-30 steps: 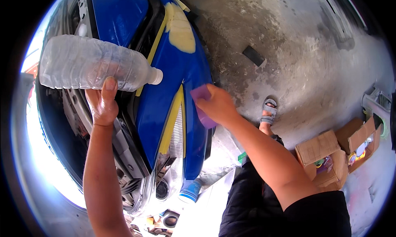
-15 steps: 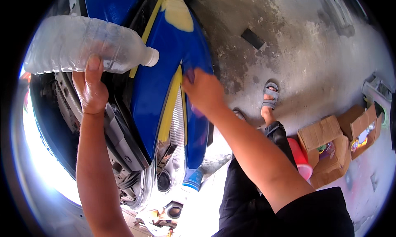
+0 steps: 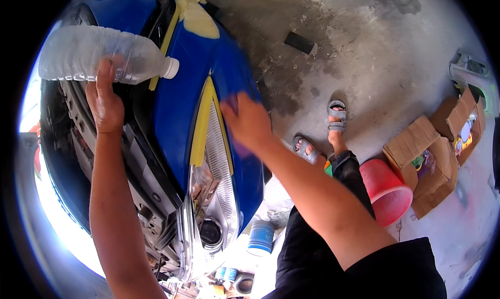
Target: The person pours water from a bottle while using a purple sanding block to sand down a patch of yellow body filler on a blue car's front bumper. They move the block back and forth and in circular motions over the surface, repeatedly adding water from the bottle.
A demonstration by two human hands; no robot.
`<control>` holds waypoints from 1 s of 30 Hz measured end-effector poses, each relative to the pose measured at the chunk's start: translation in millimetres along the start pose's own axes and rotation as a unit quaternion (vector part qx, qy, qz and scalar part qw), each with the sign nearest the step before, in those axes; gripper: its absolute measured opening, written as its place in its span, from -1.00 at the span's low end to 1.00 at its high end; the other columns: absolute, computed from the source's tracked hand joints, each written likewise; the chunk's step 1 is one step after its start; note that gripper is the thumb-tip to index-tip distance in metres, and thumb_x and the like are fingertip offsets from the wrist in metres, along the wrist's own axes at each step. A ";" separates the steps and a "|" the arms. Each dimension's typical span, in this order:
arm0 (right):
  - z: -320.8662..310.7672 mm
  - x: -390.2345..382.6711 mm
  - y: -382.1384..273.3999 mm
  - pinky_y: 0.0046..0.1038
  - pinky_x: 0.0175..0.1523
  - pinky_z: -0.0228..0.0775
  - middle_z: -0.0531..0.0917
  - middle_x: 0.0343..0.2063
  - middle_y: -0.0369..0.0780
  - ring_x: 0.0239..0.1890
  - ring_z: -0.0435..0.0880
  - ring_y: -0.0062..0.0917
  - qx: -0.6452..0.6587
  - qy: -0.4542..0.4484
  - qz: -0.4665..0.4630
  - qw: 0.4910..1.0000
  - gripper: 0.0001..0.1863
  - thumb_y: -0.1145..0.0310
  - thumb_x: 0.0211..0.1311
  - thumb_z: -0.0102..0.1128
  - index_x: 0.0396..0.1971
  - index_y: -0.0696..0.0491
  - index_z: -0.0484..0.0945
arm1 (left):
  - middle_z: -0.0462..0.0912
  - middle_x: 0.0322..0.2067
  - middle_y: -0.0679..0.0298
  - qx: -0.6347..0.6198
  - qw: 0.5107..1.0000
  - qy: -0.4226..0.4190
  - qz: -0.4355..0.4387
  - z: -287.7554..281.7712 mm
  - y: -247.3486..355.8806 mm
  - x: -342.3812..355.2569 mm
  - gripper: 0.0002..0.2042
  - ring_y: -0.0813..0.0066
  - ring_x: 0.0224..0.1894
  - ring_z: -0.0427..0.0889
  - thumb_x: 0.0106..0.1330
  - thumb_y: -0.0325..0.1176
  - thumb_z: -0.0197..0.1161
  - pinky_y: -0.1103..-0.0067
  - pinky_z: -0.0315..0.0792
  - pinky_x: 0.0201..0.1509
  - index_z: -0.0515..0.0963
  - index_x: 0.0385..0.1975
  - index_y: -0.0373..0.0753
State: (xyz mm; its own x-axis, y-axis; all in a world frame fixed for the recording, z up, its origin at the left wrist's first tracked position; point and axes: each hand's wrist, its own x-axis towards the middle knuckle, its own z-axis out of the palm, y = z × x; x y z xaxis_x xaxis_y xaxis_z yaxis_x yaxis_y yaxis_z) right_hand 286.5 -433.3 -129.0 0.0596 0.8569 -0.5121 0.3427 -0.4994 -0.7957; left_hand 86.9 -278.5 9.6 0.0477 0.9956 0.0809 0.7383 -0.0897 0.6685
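Note:
My left hand (image 3: 108,106) grips a clear plastic bottle (image 3: 78,54) from below, its thumb up the near side. The bottle lies sideways above the open engine bay, its white cap (image 3: 171,68) pointing right over a blue car fender (image 3: 174,116). My right hand (image 3: 247,119) is at the fender beside the headlight (image 3: 216,137), closed on a thin purple sheet (image 3: 240,149). Motion smears the fingers and sheet, so its exact kind cannot be told. Yellow masking tape (image 3: 204,103) borders the headlight's tip. A smooth cream filler patch (image 3: 200,20) covers the fender's far part.
A dark flat block (image 3: 299,42) lies on the stained concrete floor (image 3: 354,54). To the right are a red bucket (image 3: 377,182) and open cardboard boxes (image 3: 416,137) with assorted items. A blue can (image 3: 261,236) stands below the headlight. My sandalled feet (image 3: 337,114) are right of the fender.
The whole view has shifted, bringing more of the bucket and the blue can into sight. My right hand sits slightly lower along the fender. The bottle remains sideways in my left hand.

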 end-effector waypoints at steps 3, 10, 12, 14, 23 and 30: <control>16.5 -93.7 32.7 -0.15 -0.34 0.44 0.62 -0.52 0.03 -0.42 0.65 -0.06 0.089 -0.020 0.032 0.995 -0.63 0.05 0.30 0.09 -0.28 0.11 0.47 | 0.58 -0.12 0.16 -0.037 0.999 0.012 -0.017 5.3 1.0 -3.1 -0.48 0.36 -0.01 0.45 0.34 0.03 0.02 0.47 0.17 0.24 0.56 -0.15 -0.41; 8.1 -14.9 19.1 -0.18 -0.36 0.44 0.60 -0.58 0.02 -0.45 0.64 -0.08 0.066 0.050 -0.007 0.997 -0.58 0.01 0.23 0.16 -0.44 0.13 0.45 | 0.56 -0.07 0.13 -0.059 0.998 -0.010 -0.011 0.9 -4.6 0.1 -0.50 0.35 0.06 0.44 0.34 0.02 0.01 0.45 0.14 0.28 0.53 -0.09 -0.39; -7.1 37.2 1.5 -0.18 -0.35 0.46 0.61 -0.56 0.00 -0.44 0.65 -0.09 0.043 0.037 -0.007 0.998 -0.57 0.00 0.22 0.17 -0.44 0.14 0.45 | 0.55 -0.06 0.13 -0.054 0.998 -0.015 -0.010 -1.9 -8.5 0.9 -0.50 0.34 0.07 0.43 0.35 0.01 0.01 0.44 0.14 0.28 0.53 -0.09 -0.39; -17.0 45.5 -2.7 -0.19 -0.33 0.47 0.62 -0.54 0.00 -0.43 0.66 -0.10 0.049 0.007 0.015 0.999 -0.56 0.00 0.22 0.16 -0.41 0.15 0.46 | 0.54 -0.05 0.13 -0.031 0.999 -0.019 -0.015 -0.5 -7.8 3.6 -0.50 0.34 0.08 0.42 0.35 0.01 0.00 0.45 0.14 0.28 0.53 -0.09 -0.39; 6.4 -64.6 36.7 -0.21 -0.44 0.49 0.63 -0.59 -0.02 -0.55 0.66 -0.13 0.031 -0.005 -0.038 0.999 -0.59 0.01 0.26 0.12 -0.34 0.13 0.45 | 0.55 -0.05 0.11 -0.050 0.998 -0.024 -0.040 -5.1 -6.0 -4.3 -0.47 0.31 0.08 0.42 0.33 0.01 -0.02 0.39 0.12 0.29 0.53 -0.06 -0.41; -14.1 52.6 0.1 -0.23 -0.25 0.49 0.66 -0.41 0.01 -0.34 0.68 -0.11 0.048 -0.018 0.037 0.998 -0.53 -0.05 0.21 0.17 -0.37 0.14 0.47 | 0.53 0.00 0.10 0.030 0.998 -0.026 -0.048 -6.2 -9.0 -0.9 -0.41 0.28 0.13 0.41 0.39 0.06 -0.17 0.41 0.09 0.33 0.48 0.01 -0.41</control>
State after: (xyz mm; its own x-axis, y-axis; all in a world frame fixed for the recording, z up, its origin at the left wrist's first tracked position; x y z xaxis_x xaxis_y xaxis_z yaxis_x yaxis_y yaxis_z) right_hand 302.9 -386.4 -151.5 0.0466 0.8131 -0.5803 0.2472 -0.5723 -0.7819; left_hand 76.1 -278.8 8.1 0.0088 0.9997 -0.0206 0.7800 0.0060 0.6257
